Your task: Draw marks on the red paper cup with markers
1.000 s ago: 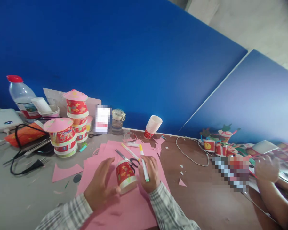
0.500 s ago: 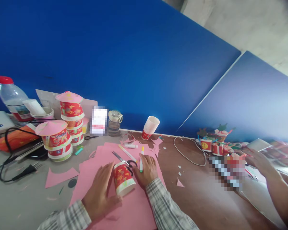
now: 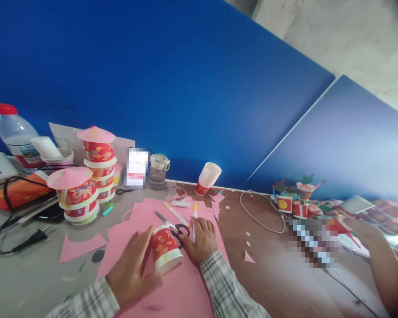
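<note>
A red paper cup [image 3: 166, 245] with yellow patterns and a pale green-white band sits on pink paper sheets [image 3: 185, 293] in front of me. My left hand [image 3: 132, 269] is beside the cup's left side, thumb and fingers apart; whether it touches the cup I cannot tell. My right hand [image 3: 203, 238] lies open on the paper, fingers stretched over a yellow-ended marker [image 3: 194, 210]. Its thumb is by the black handle of the scissors [image 3: 166, 219], which lie with blades pointing away, partly behind the cup. Further markers lie beyond, among them a yellow-capped one [image 3: 175, 214].
Stacked red cups with pink cone roofs [image 3: 95, 145] stand at left, near a bottle [image 3: 16, 137] and a plug [image 3: 33, 238]. A glass jar [image 3: 158, 172] and nested paper cups [image 3: 209, 176] stand behind. At right, another person's hand [image 3: 361, 232] is near decorated cups [image 3: 300, 205].
The red cup and my left hand have shifted slightly left in view. My right hand has moved slightly, staying near the scissors. The other person's hand has moved lower.
</note>
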The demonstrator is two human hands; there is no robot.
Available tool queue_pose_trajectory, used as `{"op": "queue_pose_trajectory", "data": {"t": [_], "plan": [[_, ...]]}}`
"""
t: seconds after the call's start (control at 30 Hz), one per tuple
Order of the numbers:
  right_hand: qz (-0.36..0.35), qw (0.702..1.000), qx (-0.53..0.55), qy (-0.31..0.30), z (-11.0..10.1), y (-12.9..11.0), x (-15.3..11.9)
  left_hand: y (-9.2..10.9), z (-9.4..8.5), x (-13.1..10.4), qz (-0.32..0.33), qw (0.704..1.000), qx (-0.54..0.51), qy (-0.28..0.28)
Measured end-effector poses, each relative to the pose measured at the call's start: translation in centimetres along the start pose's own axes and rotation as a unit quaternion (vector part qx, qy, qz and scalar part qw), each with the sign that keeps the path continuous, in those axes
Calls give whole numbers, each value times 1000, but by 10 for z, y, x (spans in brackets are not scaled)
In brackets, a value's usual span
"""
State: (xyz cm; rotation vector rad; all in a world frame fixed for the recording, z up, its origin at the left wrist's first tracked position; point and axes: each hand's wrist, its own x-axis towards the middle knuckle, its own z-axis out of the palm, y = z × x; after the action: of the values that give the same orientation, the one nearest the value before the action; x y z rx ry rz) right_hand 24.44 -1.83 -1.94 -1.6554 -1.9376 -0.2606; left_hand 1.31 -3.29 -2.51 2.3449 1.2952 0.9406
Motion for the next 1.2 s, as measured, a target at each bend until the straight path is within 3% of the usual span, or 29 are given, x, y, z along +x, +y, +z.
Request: {"op": "queue_pose_trajectory", "data": {"t": [0.17,0.3,0.6,0.8,1.2], "plan": [[14,1000,10,-2,0,-1,-1,-3,-3,2,11,999,17,-25],[27,997,51,54,-8,-7,1,-6,-4,2,28,999,28,-4],[-26,991,116,69,-9,-9,2,-7,-3,3,16,999,21,-20],[3,996,81,25,-1,-4,7,-5,-7,6,28,1000,2,-12],[25,990,66,-126,32,-15,66,-3,-3,9,6,1000,-2,-12]]}}
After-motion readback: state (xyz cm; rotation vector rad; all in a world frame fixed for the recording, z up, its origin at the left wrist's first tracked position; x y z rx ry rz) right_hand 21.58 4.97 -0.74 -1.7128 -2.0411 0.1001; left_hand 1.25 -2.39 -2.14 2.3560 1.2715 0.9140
